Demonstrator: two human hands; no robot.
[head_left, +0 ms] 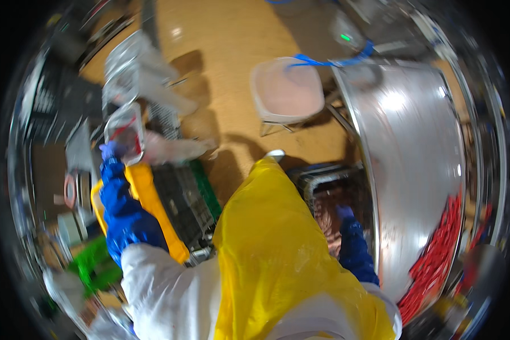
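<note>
My left hand, in a purple glove with a blue sleeve cover, reaches out to the left. It is at the near edge of a whitish see-through tub with something red inside. Blur hides whether its fingers grip the rim. My right hand, gloved the same way, is over a dark crate beside the metal table. Brownish-red, shiny contents fill the crate, perhaps under a film. The right fingers are too smeared to read, and I cannot tell whether they touch the contents.
A steel table runs along my right, with many red strips along its outer edge. Ahead stands a white tub of pinkish contents on a stand. Stacked clear tubs, a yellow bin and a grey crate line my left.
</note>
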